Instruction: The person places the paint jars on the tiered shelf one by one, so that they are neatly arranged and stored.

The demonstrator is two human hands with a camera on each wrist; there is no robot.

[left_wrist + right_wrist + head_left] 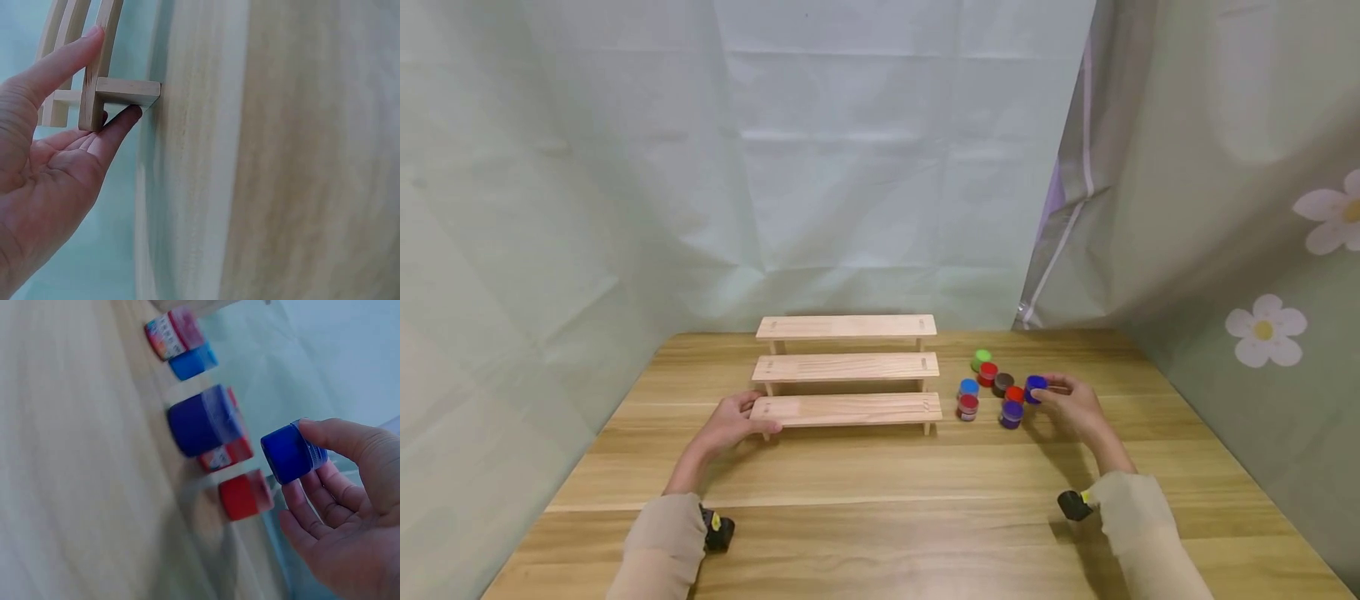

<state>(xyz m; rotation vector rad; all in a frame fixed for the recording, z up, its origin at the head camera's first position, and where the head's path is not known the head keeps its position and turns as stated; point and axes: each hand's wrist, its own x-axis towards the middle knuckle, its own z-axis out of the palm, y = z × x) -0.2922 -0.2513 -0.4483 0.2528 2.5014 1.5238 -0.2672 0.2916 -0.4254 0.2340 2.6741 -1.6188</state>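
A three-step wooden stand (850, 408) stands on the table, its shelves rising toward the back. My left hand (730, 423) grips the left end of the lowest shelf; in the left wrist view the thumb lies on the shelf board (103, 56) and the fingers reach beneath, beside its leg (128, 89). To the right, my right hand (1078, 408) pinches a small blue paint jar (287, 453) between thumb and fingers, raised above the table. Beside it stand a dark blue jar (1011, 415) and a red jar (1014, 395).
More small jars cluster right of the stand: a light blue jar (968, 389), a dark red jar (967, 408), a dark brown jar (1003, 384), another red jar (987, 374) and a green jar (981, 360). Pale curtains (880, 167) hang behind the wooden table (880, 517).
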